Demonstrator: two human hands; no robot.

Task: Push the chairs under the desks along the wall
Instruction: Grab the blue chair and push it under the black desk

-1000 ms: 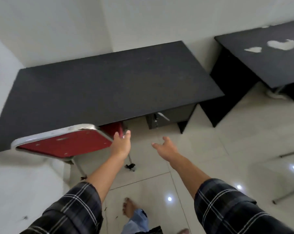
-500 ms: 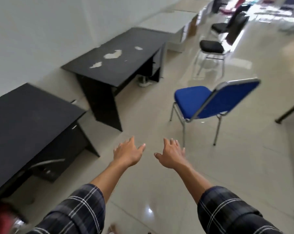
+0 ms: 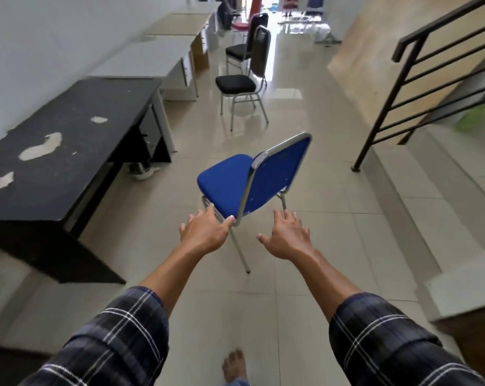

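blue chair [image 3: 244, 182] at centre frame, standing out on the tiled floor [image 3: 333, 246], apart from the black desk [image 3: 68, 151] that fills the left side against the wall. chair's backrest turned toward the lower right, seat facing the upper left. left hand [image 3: 205, 232] just below the seat's near corner, fingers spread, thumb tip overlapping the metal frame; actual contact impossible to tell. right hand [image 3: 287, 238] at lower centre, fingers splayed, holding nothing, index tip close to the rear leg. two black chairs [image 3: 244, 79] further up the frame, beside pale desks [image 3: 163, 57] along the same wall. dark stair railing [image 3: 430, 79] at upper right. bare foot [image 3: 234, 366] at the bottom edge.
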